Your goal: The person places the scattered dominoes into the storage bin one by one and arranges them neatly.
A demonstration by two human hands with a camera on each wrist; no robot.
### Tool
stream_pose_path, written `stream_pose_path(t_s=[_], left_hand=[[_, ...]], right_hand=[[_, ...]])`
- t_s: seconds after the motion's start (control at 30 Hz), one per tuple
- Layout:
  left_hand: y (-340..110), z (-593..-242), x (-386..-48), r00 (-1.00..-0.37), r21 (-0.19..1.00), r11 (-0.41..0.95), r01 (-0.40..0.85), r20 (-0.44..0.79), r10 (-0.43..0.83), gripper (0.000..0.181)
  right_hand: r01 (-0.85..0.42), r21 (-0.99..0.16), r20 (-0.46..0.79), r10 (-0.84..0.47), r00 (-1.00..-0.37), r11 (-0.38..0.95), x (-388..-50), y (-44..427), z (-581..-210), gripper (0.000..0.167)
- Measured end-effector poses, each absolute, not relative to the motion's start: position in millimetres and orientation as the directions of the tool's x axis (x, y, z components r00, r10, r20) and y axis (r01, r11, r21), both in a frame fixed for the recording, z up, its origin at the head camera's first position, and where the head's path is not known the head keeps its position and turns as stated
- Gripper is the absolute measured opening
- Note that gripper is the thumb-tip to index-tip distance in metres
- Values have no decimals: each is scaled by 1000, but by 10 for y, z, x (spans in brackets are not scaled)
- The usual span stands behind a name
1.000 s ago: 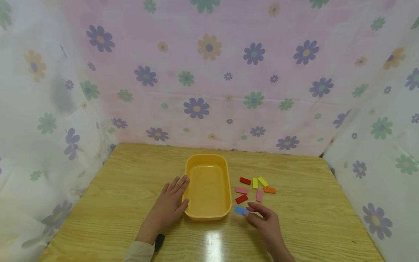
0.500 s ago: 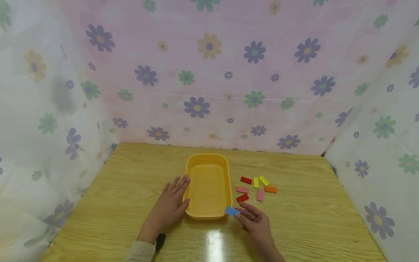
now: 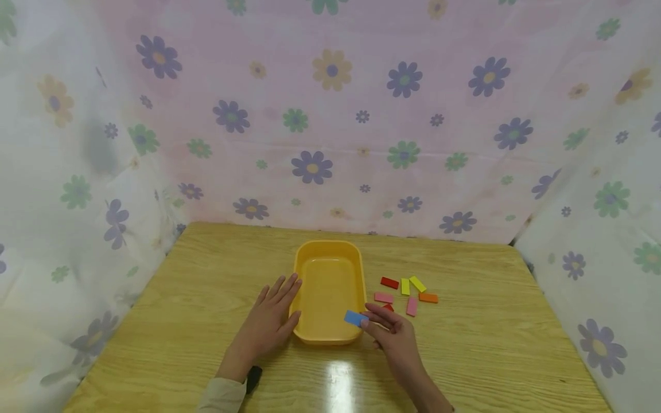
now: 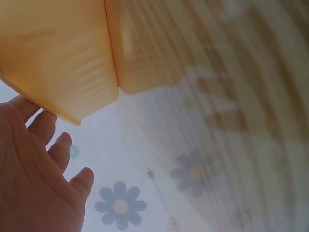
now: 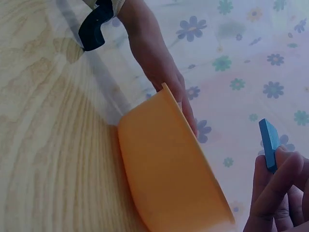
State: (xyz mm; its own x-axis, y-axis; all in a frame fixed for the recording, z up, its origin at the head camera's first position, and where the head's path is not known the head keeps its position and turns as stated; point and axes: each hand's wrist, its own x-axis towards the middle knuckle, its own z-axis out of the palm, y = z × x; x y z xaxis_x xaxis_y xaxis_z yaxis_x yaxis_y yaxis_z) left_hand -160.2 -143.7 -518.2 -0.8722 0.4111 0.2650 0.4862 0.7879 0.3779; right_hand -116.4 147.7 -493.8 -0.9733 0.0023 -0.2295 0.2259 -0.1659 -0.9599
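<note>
A yellow-orange tub (image 3: 330, 298) stands on the wooden table, its inside bare. Fingers of my left hand (image 3: 265, 321) rest on its left rim, spread and nearly straight; the left wrist view shows that hand (image 4: 38, 169) against the tub's rim (image 4: 58, 113). Between thumb and fingers my right hand (image 3: 395, 338) pinches a blue block (image 3: 355, 318) over the tub's near right part. In the right wrist view the block (image 5: 270, 142) is raised above the rim, pinched by the hand (image 5: 282, 193).
Right of the tub lie flat blocks: a red one (image 3: 389, 283), another red partly hidden by my right hand, two yellow (image 3: 405, 286), two pink (image 3: 384, 297) and one orange (image 3: 428, 298). Flowered sheets (image 3: 330, 115) hang behind and at both sides of the table (image 3: 480, 332).
My right hand has carried the blue block leftward and up, from the table right of the tub to over its near right part. My left hand has stayed on the rim.
</note>
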Motion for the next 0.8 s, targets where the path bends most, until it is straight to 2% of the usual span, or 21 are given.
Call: stream_pose_path(t_s=[0.37, 0.8], left_hand=[[-1432, -5155, -1597, -878, 387, 788, 478, 229, 420, 66], [-1435, -5147, -1596, -877, 375, 793, 480, 228, 423, 66]], right_hand=[[189, -972, -190, -8, -982, -139, -1400, 1381, -4812, 40], [121, -984, -117, -43, -992, -130, -1918, 1215, -4611, 33]])
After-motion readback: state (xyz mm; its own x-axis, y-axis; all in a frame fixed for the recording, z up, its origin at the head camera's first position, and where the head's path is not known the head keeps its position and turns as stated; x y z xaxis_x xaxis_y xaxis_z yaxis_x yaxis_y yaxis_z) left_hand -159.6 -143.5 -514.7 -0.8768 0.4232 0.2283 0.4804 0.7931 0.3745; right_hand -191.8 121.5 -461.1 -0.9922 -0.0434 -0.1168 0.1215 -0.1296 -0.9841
